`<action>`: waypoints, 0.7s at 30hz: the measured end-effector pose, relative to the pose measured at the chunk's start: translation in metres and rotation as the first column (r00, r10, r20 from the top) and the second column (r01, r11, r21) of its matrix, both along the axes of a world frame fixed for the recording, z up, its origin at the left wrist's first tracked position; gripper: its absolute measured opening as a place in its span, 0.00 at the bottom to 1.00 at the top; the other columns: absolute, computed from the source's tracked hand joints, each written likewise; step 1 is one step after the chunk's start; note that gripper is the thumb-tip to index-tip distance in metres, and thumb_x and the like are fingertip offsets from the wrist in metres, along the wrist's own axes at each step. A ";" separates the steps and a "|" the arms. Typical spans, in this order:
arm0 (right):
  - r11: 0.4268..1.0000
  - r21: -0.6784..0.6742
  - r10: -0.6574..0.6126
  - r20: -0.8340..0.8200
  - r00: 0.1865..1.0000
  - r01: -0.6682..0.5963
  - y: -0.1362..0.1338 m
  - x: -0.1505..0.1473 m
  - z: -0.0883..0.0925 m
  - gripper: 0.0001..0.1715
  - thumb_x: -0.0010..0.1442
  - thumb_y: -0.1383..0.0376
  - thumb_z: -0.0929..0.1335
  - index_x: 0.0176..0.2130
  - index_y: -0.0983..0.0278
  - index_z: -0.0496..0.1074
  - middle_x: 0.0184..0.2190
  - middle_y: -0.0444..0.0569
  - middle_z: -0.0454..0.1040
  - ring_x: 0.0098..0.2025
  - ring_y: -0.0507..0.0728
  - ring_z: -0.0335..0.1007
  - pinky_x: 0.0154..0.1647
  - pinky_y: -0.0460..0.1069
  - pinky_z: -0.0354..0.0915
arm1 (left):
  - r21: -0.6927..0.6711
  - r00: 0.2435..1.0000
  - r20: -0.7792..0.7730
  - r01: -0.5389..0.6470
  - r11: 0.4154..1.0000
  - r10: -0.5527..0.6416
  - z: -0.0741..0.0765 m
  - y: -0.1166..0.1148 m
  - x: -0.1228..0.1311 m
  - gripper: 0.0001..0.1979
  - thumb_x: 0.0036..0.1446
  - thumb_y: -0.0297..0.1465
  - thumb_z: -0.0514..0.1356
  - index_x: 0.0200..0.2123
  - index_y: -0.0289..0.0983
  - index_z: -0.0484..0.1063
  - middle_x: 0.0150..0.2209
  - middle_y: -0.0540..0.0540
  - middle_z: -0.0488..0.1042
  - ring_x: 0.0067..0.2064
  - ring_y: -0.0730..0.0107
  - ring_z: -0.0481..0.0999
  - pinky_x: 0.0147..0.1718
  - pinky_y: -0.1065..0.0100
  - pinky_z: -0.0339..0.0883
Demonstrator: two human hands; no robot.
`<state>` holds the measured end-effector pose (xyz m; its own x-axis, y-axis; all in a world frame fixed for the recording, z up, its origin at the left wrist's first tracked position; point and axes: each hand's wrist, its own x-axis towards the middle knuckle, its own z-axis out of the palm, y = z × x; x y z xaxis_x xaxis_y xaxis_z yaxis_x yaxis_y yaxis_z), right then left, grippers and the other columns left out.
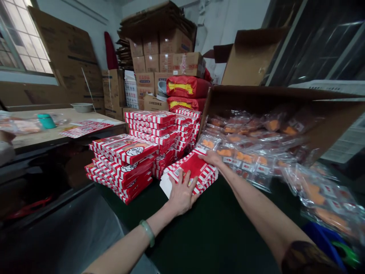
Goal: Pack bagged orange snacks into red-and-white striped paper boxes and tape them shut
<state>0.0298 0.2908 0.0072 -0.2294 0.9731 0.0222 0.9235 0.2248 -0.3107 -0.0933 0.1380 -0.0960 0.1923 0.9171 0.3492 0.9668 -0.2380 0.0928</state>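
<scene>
A stack of flat red-and-white striped cartons (192, 166) lies tilted on the dark green table (199, 232). My left hand (182, 194) rests on its near side with the fingers spread over the top carton. At the stack's far right edge, my right hand (211, 158) has its fingers against the cartons; the thumb side is partly hidden. Filled striped boxes (122, 152) are piled to the left, with taller piles (152, 127) behind. To the right lie many clear plastic packets with orange contents (245, 158).
A large open carton (327, 125) on its side holds more packets. At the right front is a blue container (323, 239). A wooden table (25, 141) with a teal-lidded item (46, 121) stands left. Brown boxes (159, 42) and red bundles (186, 86) are stacked behind.
</scene>
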 end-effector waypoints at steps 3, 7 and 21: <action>0.992 -0.064 0.094 -0.142 0.985 -0.104 -0.009 0.018 0.036 0.13 0.60 0.59 0.67 0.37 0.68 0.72 0.34 0.46 0.74 0.34 0.52 0.71 0.36 0.49 0.69 | 0.044 0.996 0.043 0.077 0.996 -0.078 0.006 -0.010 0.000 0.31 0.59 0.43 0.53 0.63 0.40 0.53 0.66 0.31 0.50 0.66 0.30 0.45 0.51 0.26 0.47; 0.960 -0.105 0.213 -0.328 0.920 -0.260 -0.060 0.064 0.078 0.12 0.49 0.62 0.73 0.23 0.66 0.71 0.21 0.41 0.72 0.23 0.50 0.66 0.24 0.44 0.60 | 0.341 0.930 0.299 0.106 0.934 -0.215 0.053 -0.029 -0.002 0.29 0.57 0.40 0.57 0.59 0.35 0.61 0.62 0.30 0.59 0.64 0.40 0.54 0.55 0.37 0.53; 0.865 -0.288 0.091 -0.714 0.694 -0.410 -0.265 0.170 0.101 0.15 0.46 0.63 0.73 0.36 0.63 0.70 0.26 0.42 0.77 0.23 0.51 0.69 0.23 0.44 0.63 | -0.021 -0.089 0.967 0.907 0.421 0.240 0.088 -0.105 0.111 0.35 0.32 0.39 0.74 0.45 0.32 0.72 0.40 0.37 0.78 0.40 0.55 0.79 0.41 0.56 0.71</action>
